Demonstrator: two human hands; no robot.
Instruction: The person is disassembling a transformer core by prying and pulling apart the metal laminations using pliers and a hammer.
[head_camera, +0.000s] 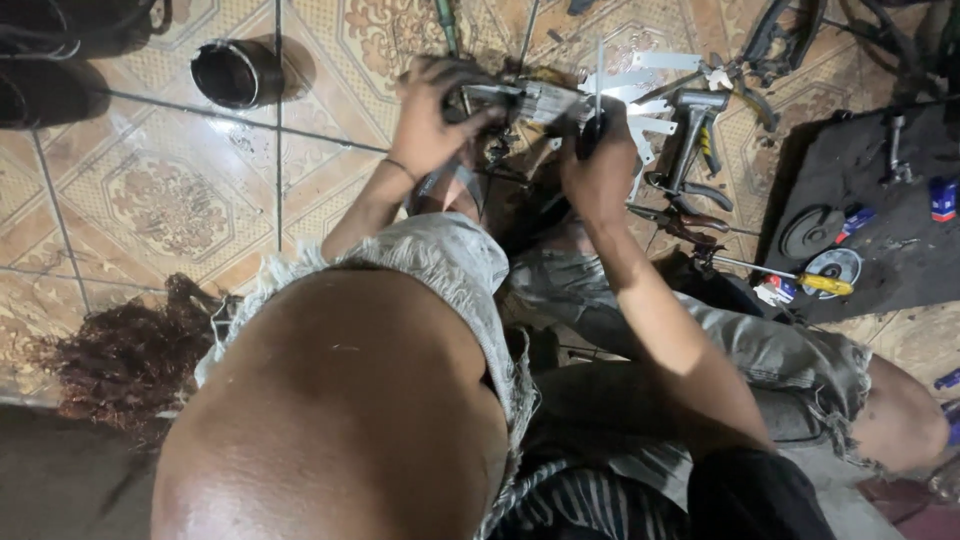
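The left hand (428, 115) is closed around one end of a grey metal part (535, 100) held over the tiled floor (170, 200), while the right hand (600, 165) wraps a dark-handled tool (592, 125), seemingly a screwdriver, standing upright against it. The part's underside is hidden behind both hands. Around it lie pliers (680, 220) and a yellow-handled screwdriver (800, 280).

Both hands, left hand (432, 115) and right hand (600, 170), grip a grey metal part (545, 100) above the tiled floor (170, 200).
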